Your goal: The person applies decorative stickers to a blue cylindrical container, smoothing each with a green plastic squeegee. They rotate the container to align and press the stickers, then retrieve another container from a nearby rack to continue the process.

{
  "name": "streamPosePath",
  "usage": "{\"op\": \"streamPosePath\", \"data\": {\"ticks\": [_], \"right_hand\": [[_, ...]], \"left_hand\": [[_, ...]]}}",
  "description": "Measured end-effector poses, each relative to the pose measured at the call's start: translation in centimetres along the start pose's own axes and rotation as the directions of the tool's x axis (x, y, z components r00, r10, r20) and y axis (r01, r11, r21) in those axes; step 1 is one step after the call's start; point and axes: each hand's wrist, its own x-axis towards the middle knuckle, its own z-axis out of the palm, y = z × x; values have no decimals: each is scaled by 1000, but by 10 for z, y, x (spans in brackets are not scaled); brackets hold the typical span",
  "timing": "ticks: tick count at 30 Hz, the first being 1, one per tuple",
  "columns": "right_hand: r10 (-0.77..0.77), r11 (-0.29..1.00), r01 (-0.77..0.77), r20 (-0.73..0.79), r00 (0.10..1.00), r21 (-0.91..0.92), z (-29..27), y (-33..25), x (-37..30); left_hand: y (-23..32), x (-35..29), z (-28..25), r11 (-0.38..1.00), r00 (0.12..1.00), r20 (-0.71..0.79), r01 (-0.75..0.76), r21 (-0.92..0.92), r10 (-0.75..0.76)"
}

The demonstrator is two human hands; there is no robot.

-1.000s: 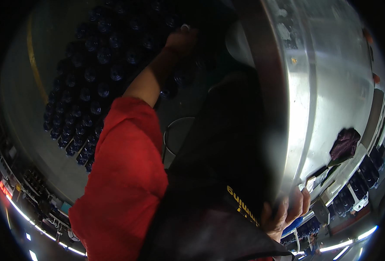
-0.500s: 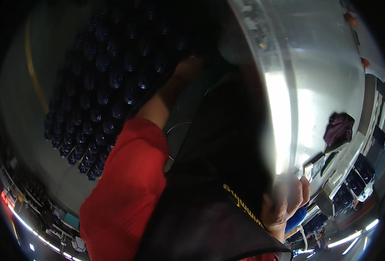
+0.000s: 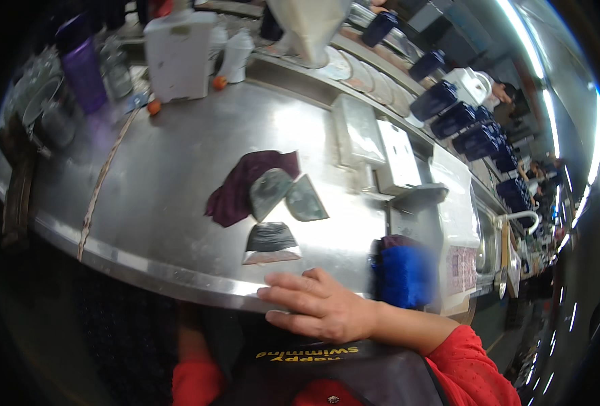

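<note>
My right hand lies palm down by the front edge of a metal table, fingers stretched out, with nothing seen in it. Just beyond the fingertips is a trapezoid piece with a black wrapped-looking top and a pale lower edge. Two flat grey-green pieces with curved sides, one left of the other, lie farther in. The left one rests against a crumpled dark purple cloth. Of my left arm, only a dim forearm shows below the table edge; its hand is lost in the dark.
A bristly-looking blue object stands right of my right hand. White boxes and a tap are farther right. At the back left are a purple container, a white container and small orange balls. Dark blue jars line the far side.
The view has swung from the rows of dark glossy objects at the left to the metal table. My right hand, earlier bent at the table edge, now has its fingers stretched out.
</note>
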Motion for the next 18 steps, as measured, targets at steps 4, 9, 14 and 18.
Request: {"op": "streamPosePath", "data": {"ticks": [4,9,14,18], "right_hand": [[378,826,-519,-466,800,-220,-102,72,-95],[542,435,-877,-718,437,-205,-257,280,-225],[667,31,-963,-712,220,-269,-328,420,-304],[524,123,-944,-788,323,-305,-335,449,-331]], "left_hand": [[30,-53,16,988,988,-17,-151,23,152],[87,-116,-12,526,644,-164,-423,738,747],[137,-187,-139,926,995,-62,45,-375,-73],[170,-200,-229,933,907,-402,-34,-358,-122]]}}
